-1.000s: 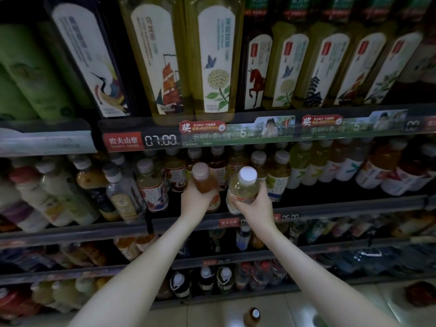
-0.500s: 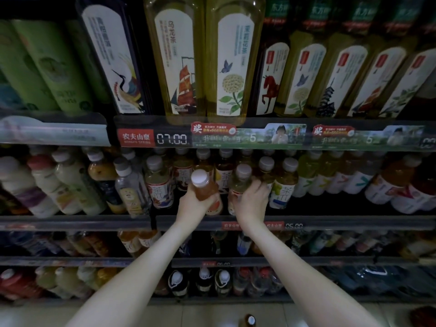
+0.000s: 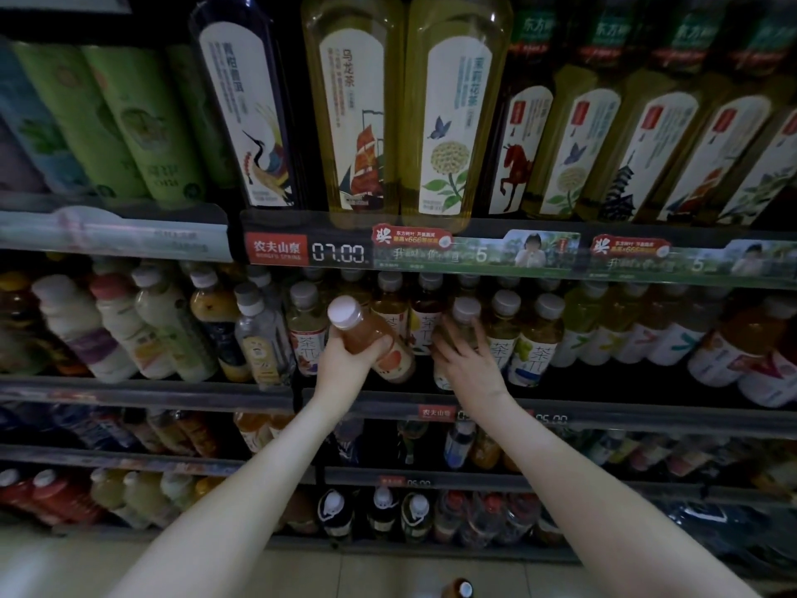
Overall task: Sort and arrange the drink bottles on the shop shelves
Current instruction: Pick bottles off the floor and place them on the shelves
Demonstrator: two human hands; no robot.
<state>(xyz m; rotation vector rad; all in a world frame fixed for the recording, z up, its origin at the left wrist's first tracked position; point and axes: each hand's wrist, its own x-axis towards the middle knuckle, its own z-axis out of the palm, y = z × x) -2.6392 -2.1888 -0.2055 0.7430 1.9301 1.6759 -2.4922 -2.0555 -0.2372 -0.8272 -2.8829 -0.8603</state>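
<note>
Dim shop shelving filled the view, with rows of drink bottles on every tier under a price strip [image 3: 340, 252]. Your left hand [image 3: 347, 366] was clenched round an amber bottle [image 3: 375, 338]. You held it tilted, white cap up and to the left, just in front of the row on the middle shelf [image 3: 625, 418]. Just right of that grip, your right hand [image 3: 472, 366] lay with fingers spread over a pale grey-capped bottle [image 3: 465, 312] standing among the front bottles. Whether it clasped that bottle or only pressed on it, I cannot tell. You looked to be mid-sort, seating one bottle while the amber one had no slot yet. Next you'd likely need a gap among matching labels beyond your left knuckles. Then you'd stand the amber bottle upright and slide it back without knocking its neighbours.
</note>
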